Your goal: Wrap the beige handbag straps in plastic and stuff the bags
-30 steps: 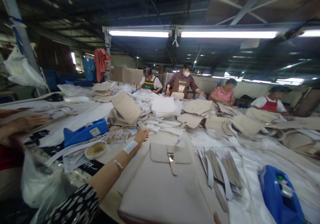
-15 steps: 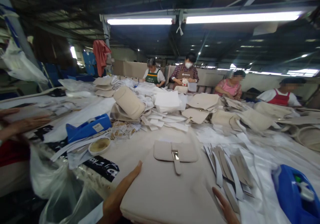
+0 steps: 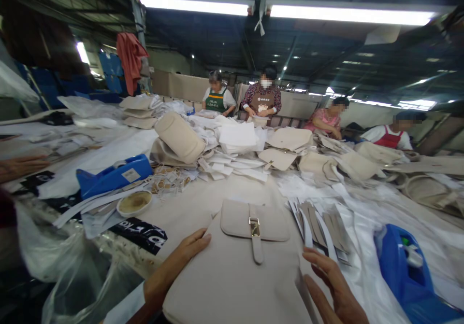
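Observation:
A beige bag (image 3: 232,280) with a small flap pocket lies in front of me. A strap with a gold-coloured buckle (image 3: 254,227) closes the pocket's flap. Along the bag's left edge rests my left hand (image 3: 181,254), its fingers stretched out and touching the side. My right hand (image 3: 331,283) is at the bag's right side with fingers apart and slightly bent, nothing held in them. Just beyond it lie beige and white strips (image 3: 319,227). The bag's lower end is cut off by the frame.
Left are a blue tape dispenser (image 3: 116,174), a shallow bowl (image 3: 134,202) and plastic bags (image 3: 87,280). Another blue dispenser (image 3: 402,266) is on the right. Beige bags (image 3: 180,136) and white sheets (image 3: 237,137) are heaped behind. Several co-workers sit or stand opposite; another person's hand (image 3: 23,167) shows left.
My right hand has moved up and further into view beside the bag, its fingers spreading. My left hand stays at the left edge. The view has shifted slightly.

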Tool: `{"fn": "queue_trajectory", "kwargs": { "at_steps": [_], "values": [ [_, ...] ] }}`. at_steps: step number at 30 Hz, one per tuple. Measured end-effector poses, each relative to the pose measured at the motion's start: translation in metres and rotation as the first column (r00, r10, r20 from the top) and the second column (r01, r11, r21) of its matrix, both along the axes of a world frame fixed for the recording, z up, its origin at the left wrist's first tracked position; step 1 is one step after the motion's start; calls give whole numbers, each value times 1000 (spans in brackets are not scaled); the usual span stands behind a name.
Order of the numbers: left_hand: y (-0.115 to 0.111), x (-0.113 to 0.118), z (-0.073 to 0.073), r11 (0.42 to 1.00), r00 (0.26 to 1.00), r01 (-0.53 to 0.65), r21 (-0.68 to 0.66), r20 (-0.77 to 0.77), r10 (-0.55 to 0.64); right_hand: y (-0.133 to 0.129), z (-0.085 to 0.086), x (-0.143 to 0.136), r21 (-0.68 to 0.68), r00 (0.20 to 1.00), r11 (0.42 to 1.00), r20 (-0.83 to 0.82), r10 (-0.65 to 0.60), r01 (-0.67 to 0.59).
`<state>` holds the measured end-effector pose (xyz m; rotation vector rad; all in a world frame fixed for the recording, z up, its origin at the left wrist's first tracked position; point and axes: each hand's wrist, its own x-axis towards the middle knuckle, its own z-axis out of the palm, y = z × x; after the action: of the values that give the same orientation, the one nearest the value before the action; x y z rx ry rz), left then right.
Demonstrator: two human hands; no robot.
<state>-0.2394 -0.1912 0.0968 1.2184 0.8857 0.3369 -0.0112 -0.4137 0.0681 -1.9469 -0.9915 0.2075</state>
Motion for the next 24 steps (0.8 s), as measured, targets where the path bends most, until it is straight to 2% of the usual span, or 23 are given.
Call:
{"fn": "queue_trajectory", "kwargs": {
  "at_steps": [3, 5, 6, 8, 9, 10, 12, 14, 16, 17, 19, 24],
  "values": [
    [9, 1, -13, 993, 994, 99, 67, 43, -102, 29, 34, 2, -117, 953, 970, 194, 231, -211],
    [16, 1, -21, 959, 989, 125, 254, 41, -140, 52, 48, 0, -249, 862, 893, 259, 436, -376],
    [18, 1, -22, 915, 990, 119, 387, 22, -138, 63, 53, -1, -322, 800, 837, 279, 531, -443],
    [17, -1, -18, 764, 990, 124, 633, -31, -135, 80, 58, -2, -457, 665, 720, 309, 680, -523],
    [15, -2, -13, 687, 984, 159, 709, -58, -168, 87, 59, -2, -511, 605, 670, 319, 730, -539],
    [12, -2, -6, 620, 966, 223, 752, -87, -242, 92, 59, -2, -555, 559, 632, 325, 763, -541],
    [5, -2, 10, 499, 875, 399, 769, -156, -459, 100, 56, -1, -607, 510, 595, 335, 793, -527],
    [-1, 1, 22, 356, 745, 534, 767, -227, -627, 105, 52, 1, -626, 482, 580, 345, 805, -521],
    [-3, 4, 27, 221, 654, 590, 777, -299, -695, 108, 48, 3, -623, 461, 579, 364, 810, -526],
    [-3, 6, 27, 177, 630, 601, 780, -326, -704, 110, 47, 4, -611, 456, 583, 372, 809, -535],
    [-1, 9, 25, 135, 608, 610, 780, -352, -712, 114, 46, 6, -562, 473, 604, 379, 795, -565],
    [7, 11, 23, 154, 617, 589, 793, -319, -720, 126, 50, 6, -414, 615, 685, 309, 725, -599]
  ]
}}
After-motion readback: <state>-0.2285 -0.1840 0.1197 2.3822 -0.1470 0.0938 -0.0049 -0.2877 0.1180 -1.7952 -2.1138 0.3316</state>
